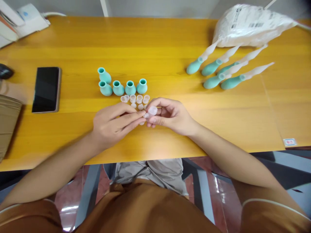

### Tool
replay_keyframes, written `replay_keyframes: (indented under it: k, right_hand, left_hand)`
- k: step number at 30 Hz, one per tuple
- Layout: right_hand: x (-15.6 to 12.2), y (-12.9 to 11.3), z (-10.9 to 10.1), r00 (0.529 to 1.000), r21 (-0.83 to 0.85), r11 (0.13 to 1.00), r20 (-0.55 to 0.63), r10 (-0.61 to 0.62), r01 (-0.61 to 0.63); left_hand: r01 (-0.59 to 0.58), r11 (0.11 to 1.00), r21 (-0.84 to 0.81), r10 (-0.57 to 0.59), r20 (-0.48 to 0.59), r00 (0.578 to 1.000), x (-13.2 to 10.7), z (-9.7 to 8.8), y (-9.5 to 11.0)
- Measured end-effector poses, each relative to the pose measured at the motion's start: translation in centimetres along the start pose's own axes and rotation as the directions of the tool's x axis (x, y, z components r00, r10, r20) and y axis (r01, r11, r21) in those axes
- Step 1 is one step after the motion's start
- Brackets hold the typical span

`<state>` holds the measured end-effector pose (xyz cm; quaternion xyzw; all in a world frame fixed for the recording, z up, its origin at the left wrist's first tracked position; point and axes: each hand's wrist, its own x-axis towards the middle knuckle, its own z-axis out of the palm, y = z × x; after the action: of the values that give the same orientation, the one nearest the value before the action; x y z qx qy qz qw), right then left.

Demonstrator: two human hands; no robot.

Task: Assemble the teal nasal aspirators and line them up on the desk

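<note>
My right hand (171, 116) is closed around a small translucent plastic piece with a round end (153, 111). Fingertips of my left hand (115, 123) pinch a smaller whitish part (146, 115) against its side; whether the two are joined I cannot tell. Just beyond the hands lie several clear plastic caps (139, 98) and small white discs (133, 105), some hidden by my fingers. Behind these stand several teal rubber bulbs (118, 88) with open mouths facing up.
At the right, several teal bulbs fitted with whitish nozzles (232, 82) stand near a white plastic bag (251, 26). A phone (46, 90) lies at the left, beside a cardboard box (8, 121) and a black mouse (5, 71). The table's front edge (150, 159) runs before my lap.
</note>
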<state>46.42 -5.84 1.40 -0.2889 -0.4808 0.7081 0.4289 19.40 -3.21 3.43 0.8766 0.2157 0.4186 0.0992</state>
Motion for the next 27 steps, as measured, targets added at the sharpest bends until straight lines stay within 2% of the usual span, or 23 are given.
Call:
replay_keyframes:
  k: [4, 9, 18, 20, 23, 27]
  right_hand:
    - [0.0, -0.1, 0.0, 1.0, -0.003, 1.0, 0.007, -0.016, 0.016]
    - [-0.1, -0.2, 0.1, 1.0, 0.005, 1.0, 0.015, -0.013, 0.013]
    - [-0.1, 0.1, 0.1, 0.997, 0.018, 0.998, 0.032, -0.066, 0.066]
    - [-0.2, 0.1, 0.1, 0.995, -0.008, 0.996, 0.045, -0.087, 0.088]
    - [-0.2, 0.1, 0.0, 0.989, -0.083, 0.987, 0.069, -0.132, 0.138]
    - [-0.2, -0.1, -0.2, 0.972, -0.196, 0.954, 0.104, -0.209, 0.226]
  left_hand:
    - [0.014, 1.0, -0.02, -0.014, -0.017, 1.0, 0.1, 0.2, -0.3]
    - [0.071, 0.988, -0.14, -0.075, -0.027, 0.997, 0.3, 0.2, -0.3]
    - [0.211, 0.951, -0.227, -0.202, 0.063, 0.977, 0.5, -0.2, -0.2]
    - [0.284, 0.907, -0.31, -0.258, 0.122, 0.958, 0.7, -0.3, -0.6]
    - [0.415, 0.793, -0.446, -0.326, 0.265, 0.908, 1.1, -0.3, -1.1]
    - [0.535, 0.664, -0.522, -0.371, 0.392, 0.842, 1.4, -0.4, -1.3]
